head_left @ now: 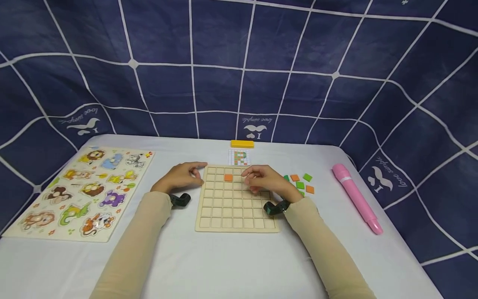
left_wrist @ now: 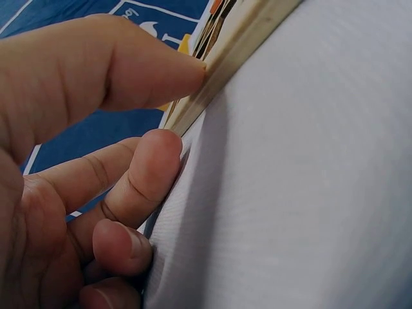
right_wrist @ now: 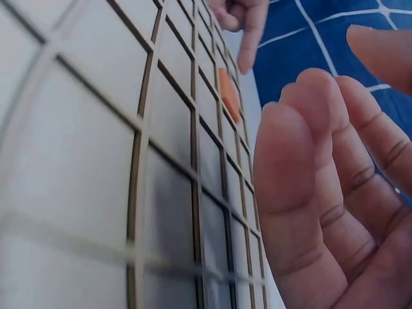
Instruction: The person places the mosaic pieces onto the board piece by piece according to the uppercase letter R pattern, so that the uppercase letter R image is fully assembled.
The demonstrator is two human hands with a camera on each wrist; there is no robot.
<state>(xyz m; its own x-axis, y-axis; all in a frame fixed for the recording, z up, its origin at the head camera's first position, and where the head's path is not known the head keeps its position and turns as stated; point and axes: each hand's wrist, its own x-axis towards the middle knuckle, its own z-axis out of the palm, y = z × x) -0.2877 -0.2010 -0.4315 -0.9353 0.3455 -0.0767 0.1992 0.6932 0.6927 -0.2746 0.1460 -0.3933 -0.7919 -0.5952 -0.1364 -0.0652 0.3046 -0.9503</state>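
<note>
A wooden grid board [head_left: 227, 212] lies on the table, with one orange square tile [head_left: 228, 177] in a cell near its far side. At the board's far left corner is my left hand [head_left: 180, 177]; its thumb [left_wrist: 154, 74] touches the side edge in the left wrist view. My right hand [head_left: 266, 179] hovers over the far right part of the grid, its fingers [right_wrist: 286, 161] loosely bent and apart from the thumb. Nothing shows between them. Several loose green and orange tiles [head_left: 310, 189] lie right of the board, partly hidden behind the right wrist.
A printed pattern card [head_left: 240, 158] lies beyond the board, below a yellow bar [head_left: 242, 144]. An animal puzzle board [head_left: 123, 207] occupies the table's left side. A pink microphone-shaped object [head_left: 356, 197] lies at the right. Dark blue gridded cloth [head_left: 220, 89] surrounds the table.
</note>
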